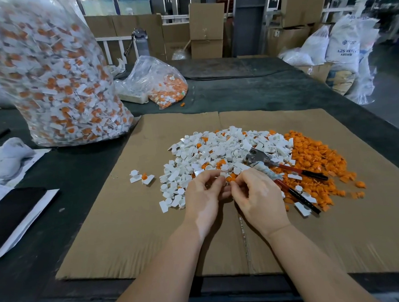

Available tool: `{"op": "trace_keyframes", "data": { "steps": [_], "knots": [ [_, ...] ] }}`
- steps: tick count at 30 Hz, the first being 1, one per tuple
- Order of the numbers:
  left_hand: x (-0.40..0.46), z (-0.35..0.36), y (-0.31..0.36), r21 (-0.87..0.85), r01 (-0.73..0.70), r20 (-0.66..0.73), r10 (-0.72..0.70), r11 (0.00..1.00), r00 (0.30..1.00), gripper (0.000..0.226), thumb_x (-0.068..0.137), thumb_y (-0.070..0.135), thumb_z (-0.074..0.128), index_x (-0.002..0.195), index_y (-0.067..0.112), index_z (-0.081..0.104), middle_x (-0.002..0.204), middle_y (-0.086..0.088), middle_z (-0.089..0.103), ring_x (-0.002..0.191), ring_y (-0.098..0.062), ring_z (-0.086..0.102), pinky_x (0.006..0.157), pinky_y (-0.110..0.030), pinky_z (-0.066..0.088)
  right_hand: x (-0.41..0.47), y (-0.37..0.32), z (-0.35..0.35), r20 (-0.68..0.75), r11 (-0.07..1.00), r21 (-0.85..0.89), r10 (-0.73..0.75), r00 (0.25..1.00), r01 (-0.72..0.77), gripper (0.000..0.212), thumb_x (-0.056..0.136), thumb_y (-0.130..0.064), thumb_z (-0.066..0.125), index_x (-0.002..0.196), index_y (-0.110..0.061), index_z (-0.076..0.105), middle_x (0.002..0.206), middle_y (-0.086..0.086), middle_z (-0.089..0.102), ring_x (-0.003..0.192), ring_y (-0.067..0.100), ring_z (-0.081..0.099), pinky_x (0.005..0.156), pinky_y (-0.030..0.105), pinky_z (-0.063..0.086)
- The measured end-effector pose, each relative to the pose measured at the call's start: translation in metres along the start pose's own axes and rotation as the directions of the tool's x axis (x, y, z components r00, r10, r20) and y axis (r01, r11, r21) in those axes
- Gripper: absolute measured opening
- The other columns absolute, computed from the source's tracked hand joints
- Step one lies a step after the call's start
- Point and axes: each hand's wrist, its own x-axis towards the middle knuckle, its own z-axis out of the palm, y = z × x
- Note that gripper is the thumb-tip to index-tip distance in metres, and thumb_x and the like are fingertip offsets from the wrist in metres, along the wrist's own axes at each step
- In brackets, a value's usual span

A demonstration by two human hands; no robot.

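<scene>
Black pad (10, 214): flat on white paper at the far left edge of the dark table (237, 93).
Large clear bag (51, 73): upright at far left, packed with white-and-orange parts, its base just touching the left far corner of the cardboard.
Small clear bag (158, 83): slumped beyond the cardboard, right of the large bag, orange parts inside.
Cardboard sheet (128, 223): flattened on the table, bearing all loose parts.
Stray parts (142, 178): a few white ones and one orange, just left of the main heap, apart from it.
White heap (217, 150): mid-sheet, a few orange parts mixed in.
Left hand (203, 201): over the near edge of the white heap, palm turned inward, curled, pinching a small white piece (223, 174) at thumb and forefinger.
Orange cap (231, 178): raised above the near edge of the white heap, between the two sets of fingertips, against the white piece; seated or only touching, cannot tell.
Right hand (259, 200): close beside the left, fingertips meeting it, curled, pinching the orange cap.
Pliers (287, 167): lying just beyond the right hand, metal head on the white heap, red-and-black handles spread towards the right.
Orange heap (314, 158): right of the white heap, touching it.
White sacks (345, 48): stacked off the table at far right.
</scene>
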Motion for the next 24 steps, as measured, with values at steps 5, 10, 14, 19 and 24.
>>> {"op": "trace_keyframes", "data": {
  "steps": [5,10,14,19,24],
  "knots": [
    [-0.0012,0.0013,0.0,0.079,-0.037,0.005,0.037,0.996,0.999,0.012,0.092,0.003,0.056,0.092,0.012,0.064,0.064,0.0,0.067,0.058,-0.008,0.065,0.058,-0.015,0.051,0.0004,0.0002,0.0001,0.002,1.0,-0.019,0.0,1.0,0.0,0.025,0.073,-0.001,0.072,0.063,-0.008,0.05,0.059,0.001,0.049,0.055,0.015,0.045,0.053,0.022,0.033],
    [-0.0024,0.0031,-0.0029,0.241,-0.116,0.021,0.115,0.963,0.993,0.013,0.092,0.006,0.058,0.086,0.016,0.065,0.067,0.003,0.064,0.055,-0.003,0.058,0.056,-0.011,0.047,0.0006,0.0004,0.0005,0.013,1.0,-0.026,-0.009,1.0,0.009,0.026,0.071,0.001,0.073,0.06,-0.007,0.051,0.057,0.003,0.05,0.054,0.016,0.045,0.052,0.025,0.035],
    [-0.0023,0.0021,-0.0029,0.203,-0.09,0.025,0.086,0.975,0.996,0.02,0.092,0.004,0.056,0.08,0.019,0.063,0.065,0.001,0.064,0.056,-0.007,0.06,0.059,-0.018,0.052,-0.0002,-0.0001,-0.0004,0.043,1.0,-0.009,0.001,0.999,0.0,0.023,0.075,-0.002,0.072,0.062,-0.005,0.053,0.059,0.004,0.051,0.056,0.018,0.047,0.053,0.028,0.04],
    [0.0021,-0.001,-0.0042,0.108,-0.031,-0.021,0.033,0.994,0.999,0.007,0.093,0.005,0.055,0.094,0.006,0.062,0.062,-0.005,0.061,0.052,-0.011,0.059,0.063,-0.028,0.055,0.0,-0.0007,-0.0034,0.064,0.991,0.122,0.049,0.997,-0.056,0.013,0.08,-0.013,0.072,0.074,-0.007,0.062,0.069,0.0,0.055,0.066,0.015,0.051,0.06,0.03,0.045],
    [0.0009,-0.0021,-0.0031,0.088,-0.064,0.007,0.064,0.994,0.998,0.017,0.093,0.0,0.051,0.102,0.009,0.063,0.053,0.007,0.058,0.052,-0.008,0.058,0.06,-0.022,0.053,0.0014,-0.0017,-0.007,0.082,0.988,0.151,0.027,0.996,-0.039,0.024,0.081,-0.009,0.07,0.104,-0.008,0.068,0.086,-0.002,0.058,0.082,0.013,0.053,0.076,0.027,0.047]
  ]
}}
